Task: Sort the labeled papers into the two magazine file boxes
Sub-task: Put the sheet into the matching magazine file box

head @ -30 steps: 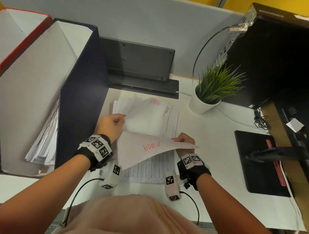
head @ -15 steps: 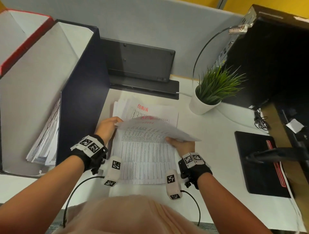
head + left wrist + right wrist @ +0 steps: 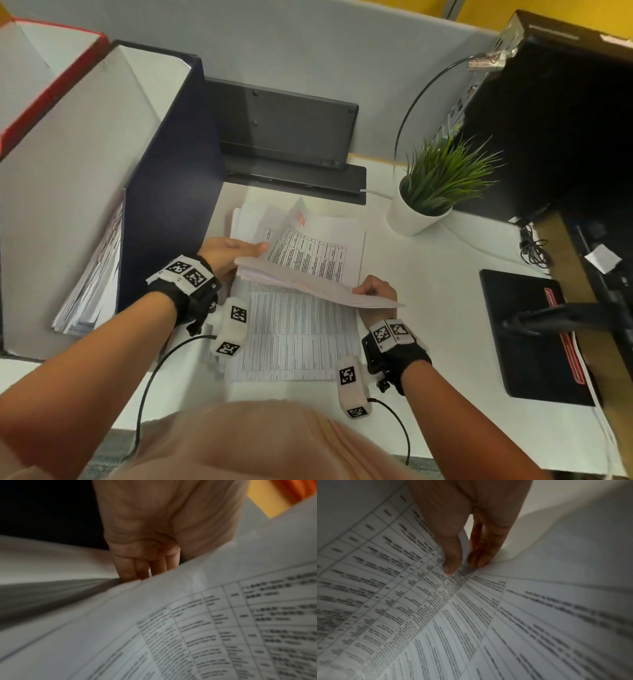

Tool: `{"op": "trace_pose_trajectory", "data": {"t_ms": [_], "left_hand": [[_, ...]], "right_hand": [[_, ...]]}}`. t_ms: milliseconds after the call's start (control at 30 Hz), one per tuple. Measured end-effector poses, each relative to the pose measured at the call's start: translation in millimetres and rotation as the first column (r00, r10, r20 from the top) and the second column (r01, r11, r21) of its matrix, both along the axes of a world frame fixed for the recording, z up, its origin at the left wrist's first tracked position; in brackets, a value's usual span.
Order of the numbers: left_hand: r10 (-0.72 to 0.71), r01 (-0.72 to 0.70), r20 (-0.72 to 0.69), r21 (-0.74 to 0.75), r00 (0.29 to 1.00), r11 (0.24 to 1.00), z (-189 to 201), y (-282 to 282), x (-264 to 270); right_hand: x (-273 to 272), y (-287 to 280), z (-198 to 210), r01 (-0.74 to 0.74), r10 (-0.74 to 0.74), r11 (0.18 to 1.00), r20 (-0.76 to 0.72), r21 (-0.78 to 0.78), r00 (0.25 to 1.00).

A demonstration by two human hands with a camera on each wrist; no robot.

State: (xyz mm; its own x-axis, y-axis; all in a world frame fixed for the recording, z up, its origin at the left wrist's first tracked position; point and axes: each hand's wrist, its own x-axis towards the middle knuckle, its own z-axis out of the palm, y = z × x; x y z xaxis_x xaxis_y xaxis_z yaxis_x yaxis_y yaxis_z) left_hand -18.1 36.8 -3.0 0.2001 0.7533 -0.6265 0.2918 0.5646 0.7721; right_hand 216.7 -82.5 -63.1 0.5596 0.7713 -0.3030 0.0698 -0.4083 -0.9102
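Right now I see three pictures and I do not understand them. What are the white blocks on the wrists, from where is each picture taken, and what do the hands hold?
No machine here: a person sorts papers with bare hands. The white blocks with black squares are small cameras strapped to the wrists. The wide picture comes from a camera on the head, looking down at the white desk. The two close pictures look along each hand.

On the desk lies a paper stack with printed tables. The right hand pinches lifted sheets between thumb and fingers; its grip shows clearly in the right wrist view. The left hand has its fingers tucked under the sheets' other edge. Beside the stack stand a dark blue file box with papers inside and a red file box. A potted plant stands behind.
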Motion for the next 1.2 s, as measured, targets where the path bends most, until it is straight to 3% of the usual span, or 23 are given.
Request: {"op": "trace_pose_trajectory", "data": {"t_ms": [100, 233, 267, 367, 467, 500, 567, 633, 733, 833, 933, 1033, 1133, 1200], "left_hand": [[-0.104, 0.105, -0.07, 0.014, 0.992, 0.994, 1, 1, 4], [-0.18, 0.199, -0.118, 0.177, 0.977, 0.964, -1, -2, 6], [-0.178, 0.196, -0.102, 0.209, 0.979, 0.958, -1, -4, 6], [-0.164, 0.16, -0.001, 0.225, 0.986, 0.961, -2, -11, 4], [-0.086, 0.072, 0.105, 0.127, 0.991, 0.989, 0, -17, 1], [-0.044, 0.033, 0.131, 0.089, 0.99, 0.996, 1, -18, 0], [0.021, -0.03, 0.187, 0.049, 0.982, 0.998, 2, -20, 0], [0.041, -0.05, 0.232, 0.035, 0.972, 0.998, 5, -21, 0], [0.06, -0.077, 0.286, 0.048, 0.956, 0.996, 6, -21, 1], [0.136, -0.167, 0.372, 0.052, 0.918, 0.985, 7, -20, 4], [0.124, -0.161, 0.412, 0.056, 0.903, 0.985, 9, -16, 6], [-0.031, -0.034, 0.288, 0.217, 0.957, 0.976, 15, -19, 10], [-0.169, 0.162, -0.037, 0.535, 0.985, 0.829, 20, -23, 16], [-0.123, 0.149, -0.086, 0.652, 0.989, 0.743, 28, -25, 21]], "right_hand": [[-5, -1, 2, 0.049, -0.047, 0.997, -0.033, 0.061, 0.998], [-1, -1, 3, 0.128, -0.114, 0.99, -0.203, 0.059, 0.973], [1, -1, 4, 0.128, -0.118, 0.991, -0.189, 0.04, 0.975], [0, -2, 11, 0.028, -0.027, 0.999, 0.056, -0.017, 0.998], [-3, -2, 17, -0.037, 0.056, 0.995, 0.213, -0.094, 0.976], [-4, -3, 18, -0.028, 0.041, 0.997, 0.202, -0.066, 0.979], [-8, -5, 19, 0.031, -0.032, 0.997, 0.025, 0.064, 0.999], [-10, -5, 21, 0.014, -0.006, 0.995, -0.078, 0.103, 0.997], [-11, 0, 22, -0.063, 0.075, 0.994, 0.133, -0.09, 0.988], [-12, 4, 27, -0.016, 0.022, 0.999, 0.233, -0.028, 0.972], [-16, 8, 36, 0.032, -0.041, 0.995, 0.089, 0.093, 0.995], [-20, 13, 45, 0.113, -0.118, 0.977, 0.019, 0.18, 0.993], [-21, 21, 58, 0.177, -0.189, 0.946, 0.02, 0.273, 0.982], [-22, 26, 72, 0.206, -0.22, 0.905, -0.006, 0.371, 0.975]]}}
